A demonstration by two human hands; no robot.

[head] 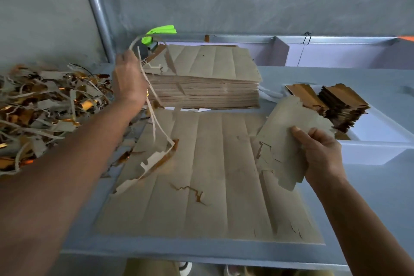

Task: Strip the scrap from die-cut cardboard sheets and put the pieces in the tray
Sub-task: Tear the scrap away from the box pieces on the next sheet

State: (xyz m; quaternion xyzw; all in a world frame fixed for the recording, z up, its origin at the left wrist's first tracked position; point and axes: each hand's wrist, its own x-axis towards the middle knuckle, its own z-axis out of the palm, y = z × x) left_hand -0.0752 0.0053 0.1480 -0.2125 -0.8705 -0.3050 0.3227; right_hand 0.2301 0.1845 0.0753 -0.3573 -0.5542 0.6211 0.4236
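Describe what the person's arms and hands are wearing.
Nothing shows on them. Both forearms are bare as far as the picture's edge, with no sleeve in view. The left hand and the right hand have no gloves, and I see no watch, band or ring on the wrists and fingers that show. Neither hand carries tape or markings.

A long, notched strip of scrap point(156, 157) dangled from the left hand point(128, 80), its lower end trailing over the creased brown sheet point(208, 177) lying flat on the table. The right hand point(320, 152) gripped a stripped piece point(289, 132), tilted, just beside the white tray point(380, 148) holding stacked gold-faced pieces point(336, 103). A thick stack of sheets point(206, 80) sat behind.
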